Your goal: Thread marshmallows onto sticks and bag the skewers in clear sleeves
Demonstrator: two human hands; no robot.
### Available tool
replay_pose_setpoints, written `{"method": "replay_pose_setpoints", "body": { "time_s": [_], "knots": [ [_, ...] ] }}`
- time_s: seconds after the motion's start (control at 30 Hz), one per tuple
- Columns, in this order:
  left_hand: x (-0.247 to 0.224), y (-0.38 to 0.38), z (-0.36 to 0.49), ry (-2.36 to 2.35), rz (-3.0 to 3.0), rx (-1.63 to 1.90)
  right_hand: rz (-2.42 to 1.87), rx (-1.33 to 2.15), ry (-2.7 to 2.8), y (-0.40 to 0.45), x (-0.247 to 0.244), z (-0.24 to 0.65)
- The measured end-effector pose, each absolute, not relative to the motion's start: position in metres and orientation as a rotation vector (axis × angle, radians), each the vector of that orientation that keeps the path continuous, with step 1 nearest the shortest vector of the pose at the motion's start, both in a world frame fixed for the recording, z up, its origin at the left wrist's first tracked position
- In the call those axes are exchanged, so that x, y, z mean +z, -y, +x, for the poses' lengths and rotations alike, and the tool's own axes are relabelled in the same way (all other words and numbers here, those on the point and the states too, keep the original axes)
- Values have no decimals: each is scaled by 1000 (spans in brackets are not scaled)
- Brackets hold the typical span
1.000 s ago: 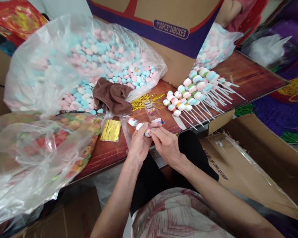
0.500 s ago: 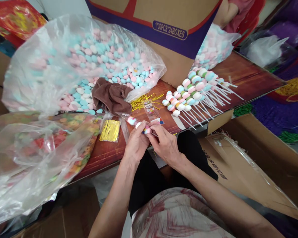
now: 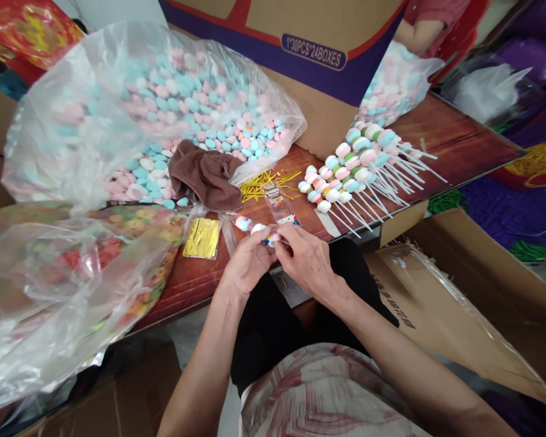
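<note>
Over my lap at the table's front edge, my left hand (image 3: 251,258) is closed round a candy skewer (image 3: 243,224) in a clear wrapper, its pink, white and blue pieces showing beyond the thumb. The fingertips of my right hand (image 3: 303,255) pinch the lower end of the same skewer; whether they also hold a twist tie is hidden. Just beyond lie loose gold twist ties (image 3: 266,185) and a printed clear bag (image 3: 282,209). A packet of gold ties (image 3: 202,238) is left of my left hand. Several candy skewers (image 3: 350,162) on white sticks are piled to the right.
A big clear bag of pastel candies (image 3: 164,97) and a brown cloth (image 3: 202,176) occupy the back left. Ring candies fill another plastic bag (image 3: 86,261). A large carton (image 3: 277,67) stands behind; an opened carton (image 3: 428,303) is at lower right. Another person's arm (image 3: 416,36) shows beyond.
Both hands stay together at the wrapped skewer. My right hand has shifted slightly right and its fingers have moved at the skewer's lower end. The view has tilted a little.
</note>
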State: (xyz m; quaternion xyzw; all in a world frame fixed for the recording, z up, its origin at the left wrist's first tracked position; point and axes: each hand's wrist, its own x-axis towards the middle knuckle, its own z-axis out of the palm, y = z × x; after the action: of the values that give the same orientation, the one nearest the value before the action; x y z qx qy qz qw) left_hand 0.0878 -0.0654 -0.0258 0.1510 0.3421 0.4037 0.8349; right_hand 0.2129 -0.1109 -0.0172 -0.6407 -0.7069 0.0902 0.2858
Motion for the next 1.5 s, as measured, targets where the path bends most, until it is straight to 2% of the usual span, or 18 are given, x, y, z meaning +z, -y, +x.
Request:
{"method": "replay_pose_setpoints", "body": {
  "time_s": [0.23,0.5,0.77,1.0,1.1,1.23,1.3,1.4,1.5],
  "knots": [
    [-24,68,90,-688,338,815,-1759,-2,1873,112,-26,203],
    [-20,67,89,-630,249,820,-1547,358,1706,107,-31,209],
    [-22,69,93,-644,373,807,-1400,217,1836,117,-39,212],
    [-12,75,97,-710,522,710,-1351,97,1638,105,-36,197],
    [-9,78,99,-741,544,745,-1406,189,1602,105,-32,201],
    [-10,77,103,-792,466,1076,-1468,292,1674,111,-31,207],
    [-10,74,103,-811,446,1132,-1491,379,1742,117,-29,208],
    [-9,69,99,-848,456,1119,-1479,618,1716,129,-23,212],
    [-8,67,95,-868,473,1108,-1411,1018,1460,139,-17,217]
  ]
}}
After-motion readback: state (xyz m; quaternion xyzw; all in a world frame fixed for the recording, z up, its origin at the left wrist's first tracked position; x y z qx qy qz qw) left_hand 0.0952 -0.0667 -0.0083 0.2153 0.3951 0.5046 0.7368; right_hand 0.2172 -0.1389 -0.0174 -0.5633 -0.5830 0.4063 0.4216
